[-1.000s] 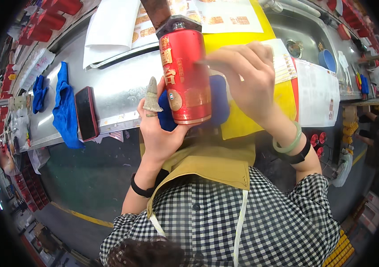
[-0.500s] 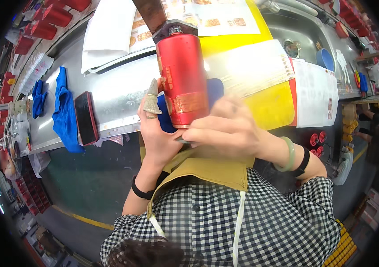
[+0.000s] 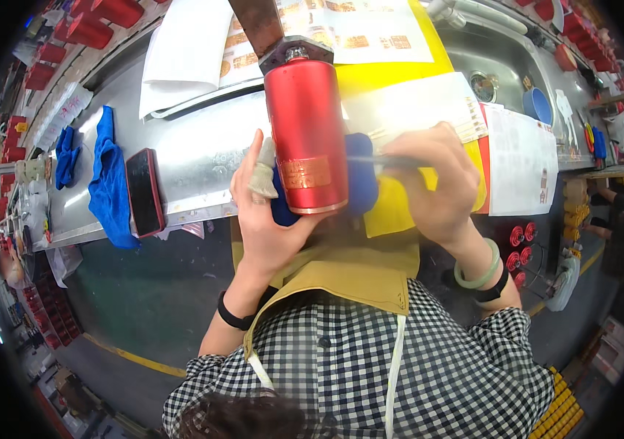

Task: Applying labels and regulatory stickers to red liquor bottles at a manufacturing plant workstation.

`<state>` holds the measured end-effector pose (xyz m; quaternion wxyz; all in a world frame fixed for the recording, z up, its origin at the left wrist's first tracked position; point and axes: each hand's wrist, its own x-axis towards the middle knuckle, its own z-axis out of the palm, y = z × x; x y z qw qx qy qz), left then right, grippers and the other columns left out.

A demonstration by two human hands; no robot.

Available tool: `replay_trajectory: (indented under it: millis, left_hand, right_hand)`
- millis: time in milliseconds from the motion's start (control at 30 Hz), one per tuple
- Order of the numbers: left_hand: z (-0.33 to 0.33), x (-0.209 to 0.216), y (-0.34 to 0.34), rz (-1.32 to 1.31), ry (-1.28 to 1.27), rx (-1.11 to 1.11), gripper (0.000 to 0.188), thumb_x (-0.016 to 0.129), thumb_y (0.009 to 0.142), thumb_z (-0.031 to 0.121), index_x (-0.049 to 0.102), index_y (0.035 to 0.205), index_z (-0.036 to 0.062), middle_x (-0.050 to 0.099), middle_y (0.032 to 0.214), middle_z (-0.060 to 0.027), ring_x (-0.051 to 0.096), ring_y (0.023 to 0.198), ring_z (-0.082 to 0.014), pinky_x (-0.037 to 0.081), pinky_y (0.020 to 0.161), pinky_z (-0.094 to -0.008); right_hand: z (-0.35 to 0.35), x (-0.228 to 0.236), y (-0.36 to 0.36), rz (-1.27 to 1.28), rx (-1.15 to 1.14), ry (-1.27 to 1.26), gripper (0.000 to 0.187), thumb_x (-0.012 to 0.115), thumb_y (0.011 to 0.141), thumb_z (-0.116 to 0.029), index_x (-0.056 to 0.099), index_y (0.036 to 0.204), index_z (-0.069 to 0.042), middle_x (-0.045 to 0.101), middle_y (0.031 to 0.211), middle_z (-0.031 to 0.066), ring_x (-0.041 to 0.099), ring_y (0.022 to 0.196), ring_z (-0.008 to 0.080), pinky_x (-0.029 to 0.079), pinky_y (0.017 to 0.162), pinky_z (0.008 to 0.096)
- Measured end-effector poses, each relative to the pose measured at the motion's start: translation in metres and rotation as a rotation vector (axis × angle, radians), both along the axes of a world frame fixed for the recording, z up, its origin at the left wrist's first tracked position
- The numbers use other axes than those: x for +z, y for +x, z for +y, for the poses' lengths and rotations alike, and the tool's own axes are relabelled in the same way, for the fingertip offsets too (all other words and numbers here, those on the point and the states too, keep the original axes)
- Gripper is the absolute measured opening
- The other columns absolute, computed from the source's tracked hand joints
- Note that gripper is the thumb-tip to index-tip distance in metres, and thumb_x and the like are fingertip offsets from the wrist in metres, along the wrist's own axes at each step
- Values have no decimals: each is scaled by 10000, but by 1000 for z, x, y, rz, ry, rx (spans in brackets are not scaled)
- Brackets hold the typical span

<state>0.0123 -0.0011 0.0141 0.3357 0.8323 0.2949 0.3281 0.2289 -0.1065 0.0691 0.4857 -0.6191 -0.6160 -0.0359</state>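
Observation:
A red cylindrical bottle [image 3: 304,124] lies with its neck in a dark metal holder [image 3: 297,51] and its base toward me. A gold patterned label [image 3: 307,173] sits near the base. My left hand [image 3: 266,212] is closed around the bottle's lower left side, thumb under the base, with pale covers [image 3: 262,179] on its fingers. To the right of the bottle my right hand [image 3: 440,183] pinches a slim dark tool [image 3: 396,160]. Its blurred thin tip points left at the bottle, and I cannot tell whether they touch. A blue pad [image 3: 361,172] shows behind the bottle.
Left on the metal bench lie a phone [image 3: 145,192] and a blue cloth [image 3: 109,179]. Sheets of gold labels [image 3: 370,33] lie beyond the bottle. Yellow sheeting [image 3: 392,208] and white papers [image 3: 520,161] are at right, near a sink [image 3: 465,51] holding a blue bowl [image 3: 537,106].
My right hand has moved from the bottle's base out to the right, and the dark tool now shows in it. The bottle has turned slightly; gold marks on its left edge are now out of sight.

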Motion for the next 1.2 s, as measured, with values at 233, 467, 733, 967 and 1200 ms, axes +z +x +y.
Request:
replay_trajectory:
  millis: [233,467,733,967,1200]
  left_hand:
    - [-1,6,9,67,336,13,879,948,682,283,577,1441,42,530,1509,-164,527,1318,-340,362,1092,-455]
    - [-6,-8,1,-17,56,43,1020,971,668,240,455,1513,-5,465,1550,-177,484,1376,-356,327,1188,-450]
    - [-1,1,11,-29,81,-18,1025,956,712,318,411,1526,15,377,1591,-168,390,1427,-362,345,1151,-465]
    - [0,5,11,-1,115,2,975,958,692,180,459,1517,37,425,1562,-161,460,1419,-328,388,1163,-424]
    - [3,1,8,6,124,4,985,959,687,222,456,1516,51,419,1557,-164,450,1404,-337,369,1144,-438]
  right_hand:
    - [-18,-20,-12,408,-57,-111,217,693,947,-8,624,1153,0,672,1008,125,689,866,216,538,786,308]
    - [-13,-3,2,240,-66,-323,199,625,968,-54,606,1164,-25,618,1005,125,625,881,271,499,779,355]
    - [43,-53,114,-362,-306,-650,296,681,874,-100,705,1167,-139,619,1087,150,633,1043,333,506,844,449]
    - [86,-94,161,-587,-418,-717,417,626,914,-143,627,1324,-214,607,1153,156,628,1104,333,484,870,473]
    - [70,-77,200,-603,-481,-791,319,620,931,-195,708,1237,-202,628,1134,142,635,1121,308,493,872,478]
